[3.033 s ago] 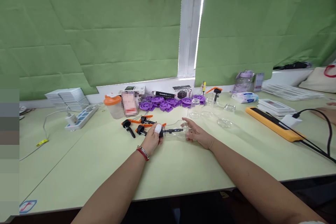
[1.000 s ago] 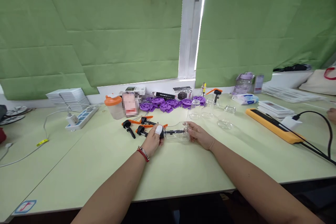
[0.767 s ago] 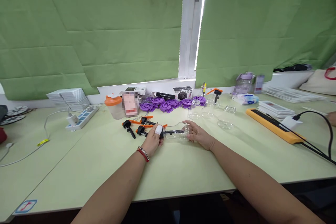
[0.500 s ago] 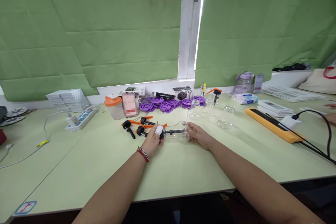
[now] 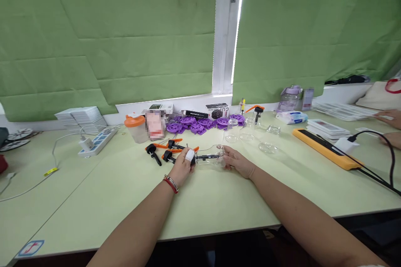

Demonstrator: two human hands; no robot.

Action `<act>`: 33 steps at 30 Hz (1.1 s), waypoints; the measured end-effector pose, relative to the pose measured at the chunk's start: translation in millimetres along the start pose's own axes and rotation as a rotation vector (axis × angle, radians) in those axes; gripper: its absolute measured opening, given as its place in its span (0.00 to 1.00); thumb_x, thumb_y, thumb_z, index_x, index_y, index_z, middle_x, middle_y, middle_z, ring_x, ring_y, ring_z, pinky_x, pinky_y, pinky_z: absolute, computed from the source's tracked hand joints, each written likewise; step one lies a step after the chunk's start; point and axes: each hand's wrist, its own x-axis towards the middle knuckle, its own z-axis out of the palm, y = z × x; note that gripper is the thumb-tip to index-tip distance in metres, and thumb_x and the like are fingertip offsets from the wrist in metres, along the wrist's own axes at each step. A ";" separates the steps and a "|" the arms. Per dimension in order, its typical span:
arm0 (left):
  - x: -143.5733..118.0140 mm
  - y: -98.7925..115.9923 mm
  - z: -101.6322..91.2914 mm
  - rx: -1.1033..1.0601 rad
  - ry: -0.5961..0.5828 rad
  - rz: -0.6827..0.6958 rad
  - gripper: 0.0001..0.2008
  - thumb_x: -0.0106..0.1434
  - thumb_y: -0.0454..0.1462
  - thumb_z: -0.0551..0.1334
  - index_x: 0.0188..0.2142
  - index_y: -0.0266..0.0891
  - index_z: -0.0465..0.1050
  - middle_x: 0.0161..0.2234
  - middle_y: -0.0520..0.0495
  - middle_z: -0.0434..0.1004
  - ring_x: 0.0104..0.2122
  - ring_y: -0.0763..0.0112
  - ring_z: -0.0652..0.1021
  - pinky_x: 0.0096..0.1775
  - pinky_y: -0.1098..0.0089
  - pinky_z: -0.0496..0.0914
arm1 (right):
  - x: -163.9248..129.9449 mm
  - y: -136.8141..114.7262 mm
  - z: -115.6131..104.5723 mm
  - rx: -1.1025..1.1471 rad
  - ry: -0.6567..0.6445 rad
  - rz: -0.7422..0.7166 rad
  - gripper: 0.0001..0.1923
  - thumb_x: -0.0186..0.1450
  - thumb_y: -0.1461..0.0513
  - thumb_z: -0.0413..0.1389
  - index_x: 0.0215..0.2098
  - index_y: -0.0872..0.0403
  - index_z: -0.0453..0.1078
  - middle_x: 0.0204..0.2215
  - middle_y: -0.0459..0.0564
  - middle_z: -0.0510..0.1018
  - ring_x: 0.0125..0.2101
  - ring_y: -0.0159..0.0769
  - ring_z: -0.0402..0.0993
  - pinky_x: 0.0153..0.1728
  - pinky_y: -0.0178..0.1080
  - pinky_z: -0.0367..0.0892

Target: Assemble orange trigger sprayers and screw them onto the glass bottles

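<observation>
A clear bottle point(image 5: 210, 150) lies on its side just above or on the table, with a black rod running through its middle. My left hand point(image 5: 182, 165), its thumb wrapped in white, closes round the bottle's black top at the neck end. My right hand point(image 5: 238, 162) grips the base end with fingers curled round it. Beside my left hand are several black tops with orange levers point(image 5: 152, 149). Clear ring-like parts point(image 5: 231, 138) and a clear piece point(image 5: 267, 147) rest beyond my right hand.
Purple wheel-like pieces point(image 5: 197, 127) are heaped at the back. An orange-lidded cup point(image 5: 135, 128) and a power strip point(image 5: 99, 141) stand left. On the right are a yellow-and-black power strip point(image 5: 326, 149), a wipes pack point(image 5: 292, 117) and another person's hands point(image 5: 390, 119).
My hands and the bottle stay almost still. At the far right, the other person's hand has reached further in, over the white stack.
</observation>
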 end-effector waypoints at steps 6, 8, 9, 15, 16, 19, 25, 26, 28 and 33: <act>0.4 -1.0 -1.1 0.009 0.002 0.002 0.17 0.63 0.51 0.52 0.36 0.39 0.62 0.18 0.57 0.57 0.16 0.78 0.60 0.17 0.77 0.55 | -0.2 -0.6 0.4 -0.011 0.001 -0.012 0.36 0.54 0.53 0.63 0.57 0.45 0.56 0.46 0.51 0.68 0.25 0.26 0.68 0.21 0.31 0.61; -0.5 0.1 -0.3 0.025 -0.016 0.011 0.17 0.62 0.51 0.52 0.36 0.39 0.62 0.18 0.57 0.58 0.16 0.77 0.60 0.17 0.76 0.56 | 1.9 1.1 0.3 0.004 0.025 0.029 0.29 0.57 0.50 0.60 0.53 0.50 0.61 0.37 0.49 0.72 0.21 0.26 0.66 0.19 0.31 0.58; -0.8 0.7 0.1 0.028 -0.023 0.012 0.17 0.62 0.52 0.53 0.36 0.40 0.62 0.18 0.57 0.58 0.16 0.77 0.60 0.18 0.76 0.57 | 2.8 2.2 0.1 0.008 0.034 0.046 0.28 0.58 0.48 0.57 0.52 0.52 0.62 0.33 0.49 0.73 0.20 0.26 0.66 0.18 0.31 0.57; -0.3 1.8 0.0 -0.015 0.011 -0.006 0.16 0.62 0.51 0.53 0.36 0.40 0.61 0.19 0.57 0.58 0.17 0.78 0.60 0.17 0.77 0.56 | 0.5 3.1 -1.3 -0.002 0.001 -0.025 0.38 0.57 0.48 0.59 0.60 0.47 0.52 0.49 0.55 0.67 0.28 0.29 0.71 0.21 0.31 0.60; -0.3 1.8 -0.1 -0.020 0.015 -0.006 0.16 0.62 0.51 0.53 0.36 0.40 0.61 0.18 0.57 0.58 0.17 0.78 0.60 0.17 0.77 0.55 | -0.3 2.0 -1.1 -0.010 -0.003 -0.039 0.41 0.55 0.50 0.62 0.61 0.44 0.49 0.53 0.55 0.63 0.29 0.29 0.71 0.21 0.31 0.61; -1.3 2.2 -0.1 -0.026 0.008 -0.007 0.16 0.62 0.51 0.53 0.35 0.40 0.61 0.18 0.57 0.58 0.17 0.78 0.60 0.17 0.77 0.55 | -0.5 0.1 -0.2 -0.028 -0.001 -0.018 0.40 0.53 0.52 0.64 0.60 0.44 0.52 0.49 0.53 0.66 0.26 0.26 0.69 0.21 0.30 0.60; -1.9 3.4 0.6 -0.027 -0.008 -0.006 0.17 0.62 0.51 0.53 0.36 0.39 0.61 0.18 0.58 0.58 0.17 0.78 0.60 0.17 0.77 0.56 | 2.5 2.6 0.4 -0.049 0.011 0.032 0.34 0.60 0.44 0.53 0.56 0.56 0.58 0.35 0.53 0.72 0.22 0.28 0.66 0.18 0.31 0.56; -1.5 3.3 0.5 -0.023 0.002 -0.009 0.17 0.62 0.51 0.53 0.36 0.39 0.61 0.18 0.57 0.58 0.17 0.78 0.60 0.17 0.77 0.55 | 2.0 2.3 0.4 -0.050 0.006 0.009 0.35 0.59 0.45 0.54 0.58 0.54 0.56 0.40 0.54 0.71 0.24 0.28 0.68 0.19 0.31 0.57; -1.0 3.1 0.2 -0.009 0.016 -0.019 0.17 0.62 0.52 0.53 0.36 0.39 0.61 0.17 0.58 0.58 0.17 0.78 0.59 0.16 0.78 0.55 | 0.3 0.5 0.7 -0.063 -0.006 -0.025 0.40 0.57 0.48 0.59 0.61 0.47 0.50 0.50 0.56 0.65 0.29 0.29 0.69 0.21 0.31 0.59; -2.0 3.2 0.0 0.003 -0.002 -0.023 0.17 0.62 0.52 0.52 0.36 0.40 0.62 0.17 0.58 0.57 0.16 0.78 0.59 0.17 0.78 0.55 | -0.3 -3.7 1.8 -0.059 -0.021 0.021 0.36 0.53 0.48 0.62 0.56 0.50 0.57 0.42 0.52 0.70 0.24 0.26 0.65 0.20 0.31 0.58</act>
